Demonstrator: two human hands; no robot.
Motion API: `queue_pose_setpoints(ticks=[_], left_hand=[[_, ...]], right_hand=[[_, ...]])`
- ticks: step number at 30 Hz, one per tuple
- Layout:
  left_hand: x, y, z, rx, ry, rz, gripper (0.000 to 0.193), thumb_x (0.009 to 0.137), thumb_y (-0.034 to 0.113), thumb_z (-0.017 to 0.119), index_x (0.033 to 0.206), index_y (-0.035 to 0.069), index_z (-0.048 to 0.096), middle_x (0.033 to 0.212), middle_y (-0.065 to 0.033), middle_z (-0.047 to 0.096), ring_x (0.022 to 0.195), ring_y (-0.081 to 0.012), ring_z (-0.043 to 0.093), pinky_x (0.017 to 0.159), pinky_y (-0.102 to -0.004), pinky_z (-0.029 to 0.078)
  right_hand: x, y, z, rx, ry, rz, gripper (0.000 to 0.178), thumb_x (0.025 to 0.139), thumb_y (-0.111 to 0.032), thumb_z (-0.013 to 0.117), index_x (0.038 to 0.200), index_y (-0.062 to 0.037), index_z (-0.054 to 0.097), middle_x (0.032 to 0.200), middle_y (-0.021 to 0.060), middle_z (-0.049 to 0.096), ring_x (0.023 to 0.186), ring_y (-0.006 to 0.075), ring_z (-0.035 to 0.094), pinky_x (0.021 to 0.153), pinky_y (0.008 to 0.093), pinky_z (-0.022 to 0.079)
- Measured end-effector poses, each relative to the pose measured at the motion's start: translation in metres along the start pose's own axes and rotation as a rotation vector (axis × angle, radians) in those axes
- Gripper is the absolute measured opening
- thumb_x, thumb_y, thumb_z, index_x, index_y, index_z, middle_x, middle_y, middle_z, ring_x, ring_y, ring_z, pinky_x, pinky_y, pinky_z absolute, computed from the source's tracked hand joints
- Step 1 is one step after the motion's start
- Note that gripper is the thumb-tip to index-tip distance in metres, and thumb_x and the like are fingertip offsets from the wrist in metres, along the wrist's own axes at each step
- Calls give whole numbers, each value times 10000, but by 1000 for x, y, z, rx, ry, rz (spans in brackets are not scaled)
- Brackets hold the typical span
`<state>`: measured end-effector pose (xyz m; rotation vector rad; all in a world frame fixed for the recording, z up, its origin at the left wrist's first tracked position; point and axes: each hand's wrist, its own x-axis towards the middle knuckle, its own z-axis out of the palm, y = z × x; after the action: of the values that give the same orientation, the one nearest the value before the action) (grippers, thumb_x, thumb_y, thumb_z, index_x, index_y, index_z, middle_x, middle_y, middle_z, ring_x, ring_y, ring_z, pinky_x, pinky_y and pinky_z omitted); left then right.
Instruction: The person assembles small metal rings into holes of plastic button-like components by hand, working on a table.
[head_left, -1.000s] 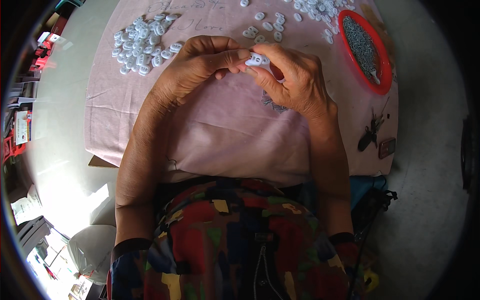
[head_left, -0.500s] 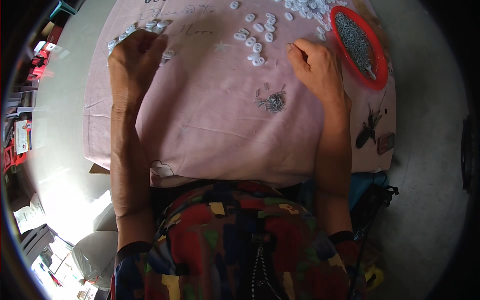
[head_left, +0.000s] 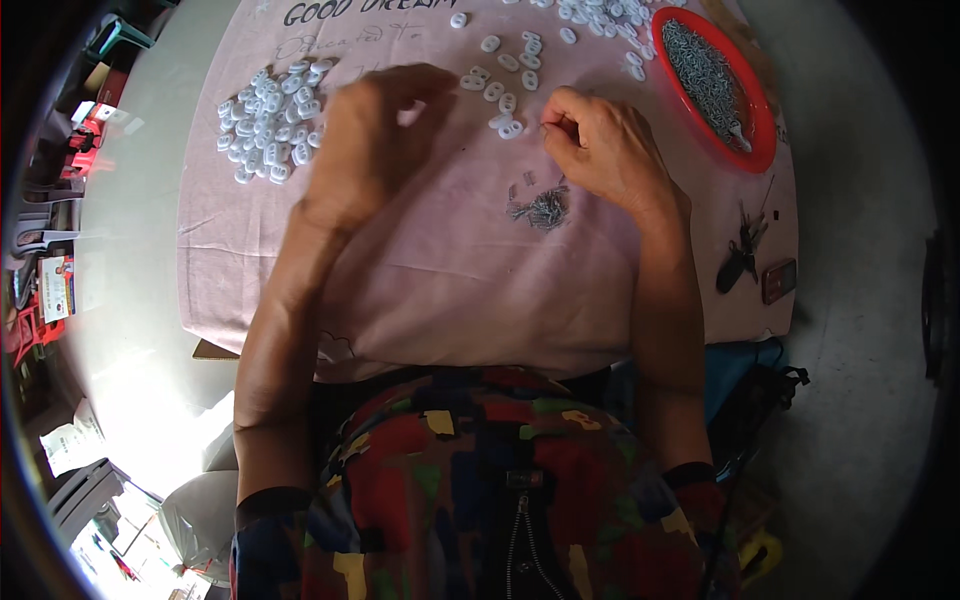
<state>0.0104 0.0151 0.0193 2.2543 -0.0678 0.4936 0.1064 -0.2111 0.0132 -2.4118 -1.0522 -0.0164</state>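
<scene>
My left hand [head_left: 375, 135] is over the table, smeared by motion, with its fingers stretched toward the loose white pieces and a gap at the thumb; nothing shows in it. Beside it on the left lies a pile of white oval plastic pieces, each with two holes [head_left: 265, 120]. More such white pieces [head_left: 507, 103] lie scattered between my hands. My right hand [head_left: 605, 145] is closed, thumb against curled fingers; whatever it pinches is too small or hidden. Just below it is a small heap of thin grey metal pieces, perhaps springs [head_left: 545, 208].
A red oval dish [head_left: 765, 150] filled with small metal pieces stands at the far right, beside a larger spread of white pieces [head_left: 610, 15]. Keys [head_left: 738, 262] and a small phone-like device [head_left: 779, 281] lie near the right edge of the pink cloth [head_left: 450, 300].
My left hand has moved right, away from the pile of white pieces, which is now uncovered. My right hand has shifted slightly left and stays closed.
</scene>
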Motion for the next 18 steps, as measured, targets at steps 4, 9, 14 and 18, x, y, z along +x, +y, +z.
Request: queue_pose_setpoints(ticks=[4, 9, 14, 18], left_hand=[[-1, 17, 46, 175, -53, 329, 92, 815, 101, 673, 891, 58, 700, 945, -116, 683, 959, -305, 615, 829, -406, 513], [7, 10, 35, 104, -107, 110, 107, 835, 136, 650, 895, 58, 690, 922, -142, 676, 897, -340, 628, 794, -412, 516], [41, -29, 38, 170, -25, 9, 179, 839, 158, 653, 983, 66, 707, 897, -146, 695, 839, -301, 678, 762, -377, 529], [53, -30, 39, 161, -162, -10, 159, 835, 123, 655, 963, 44, 705, 917, -144, 694, 843, -272, 689, 769, -331, 530]], right_hand=[[2, 3, -2, -26, 56, 0, 103, 805, -108, 605, 862, -23, 594, 746, 147, 669, 703, 347, 657, 657, 410, 511], [2, 5, 6, -7, 115, -22, 104, 808, -107, 606, 873, -29, 586, 747, 150, 660, 691, 360, 649, 650, 420, 507], [5, 0, 13, 66, 132, -61, 97, 819, -110, 604, 878, -37, 577, 733, 140, 658, 680, 350, 651, 643, 415, 509], [6, 2, 15, 84, 172, -87, 102, 821, -106, 612, 887, -39, 570, 737, 127, 663, 677, 334, 655, 633, 404, 510]])
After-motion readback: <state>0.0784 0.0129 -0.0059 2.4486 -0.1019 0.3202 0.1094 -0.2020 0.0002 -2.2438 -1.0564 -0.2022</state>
